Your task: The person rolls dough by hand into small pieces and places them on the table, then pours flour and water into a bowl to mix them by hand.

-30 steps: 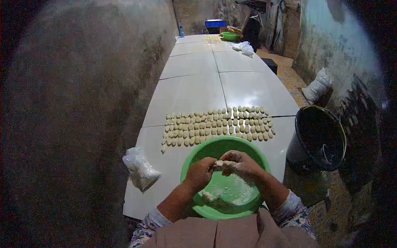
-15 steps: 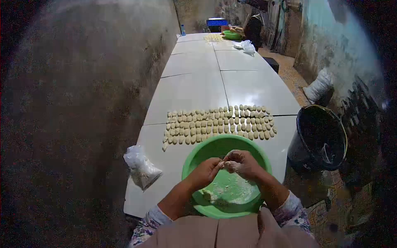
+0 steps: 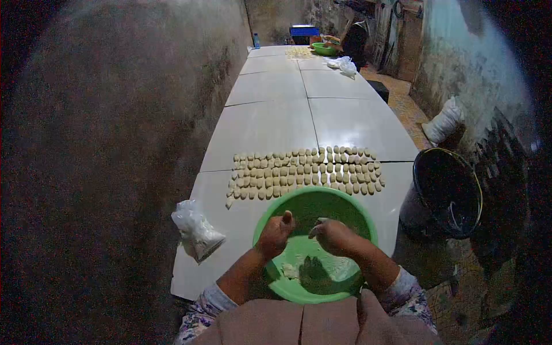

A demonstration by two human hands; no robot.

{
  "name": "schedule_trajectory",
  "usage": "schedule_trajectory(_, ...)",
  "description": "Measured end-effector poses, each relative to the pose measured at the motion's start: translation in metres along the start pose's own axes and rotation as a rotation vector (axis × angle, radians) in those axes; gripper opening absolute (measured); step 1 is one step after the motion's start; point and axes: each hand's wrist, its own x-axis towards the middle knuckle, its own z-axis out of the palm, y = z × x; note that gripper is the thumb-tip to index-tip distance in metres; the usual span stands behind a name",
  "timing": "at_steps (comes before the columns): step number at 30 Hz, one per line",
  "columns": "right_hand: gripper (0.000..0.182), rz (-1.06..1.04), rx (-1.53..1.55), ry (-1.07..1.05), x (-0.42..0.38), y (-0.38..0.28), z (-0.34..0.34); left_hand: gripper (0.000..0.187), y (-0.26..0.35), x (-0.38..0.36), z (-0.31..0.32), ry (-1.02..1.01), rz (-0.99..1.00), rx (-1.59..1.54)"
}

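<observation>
Both my hands are over a wide green basin [image 3: 371, 227]. My left hand [image 3: 275, 236] is above its left side, fingers curled in and thumb raised; whatever the curled fingers may hold is hidden. To the right, apart from it, my right hand [image 3: 336, 237] has bent fingers drawn together, with pale floury tips; I cannot make out anything between them. A pale lump of dough [image 3: 290, 271] and scattered flour lie on the basin floor. Beyond the basin, several rows of small oval dough pieces [image 3: 282, 171] cover the white table [image 3: 264, 126].
A plastic bag of white powder [image 3: 195, 230] sits on the table at left. A dark bucket [image 3: 447, 192] stands by the right edge, a white sack [image 3: 444, 121] against the wall. At the far end, another person [image 3: 353, 43] is beside a smaller green basin [image 3: 325, 49].
My hands, touching at the fingertips before, have come apart; the left moved left and its thumb went up. Their shadow now shows in the basin.
</observation>
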Motion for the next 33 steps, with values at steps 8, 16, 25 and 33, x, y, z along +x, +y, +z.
schedule_trajectory(8,0.027,0.014,-0.098,-0.062,-0.007,-0.007,-0.009,0.035,-0.007,0.013,-0.009,-0.015,-0.346,-0.669)
schedule_trajectory(16,0.023,-0.049,-0.176,-0.072,-0.008,-0.006,-0.007,0.018,-0.016,0.010,-0.015,-0.022,-0.448,-0.694)
schedule_trajectory(25,0.024,-0.044,0.029,0.247,-0.003,-0.025,-0.022,0.094,-0.003,0.023,-0.016,-0.254,-0.574,-1.137)
schedule_trajectory(33,0.039,-0.389,-0.145,0.182,0.000,-0.040,0.000,0.113,-0.012,0.019,-0.007,-0.618,-0.524,-1.099)
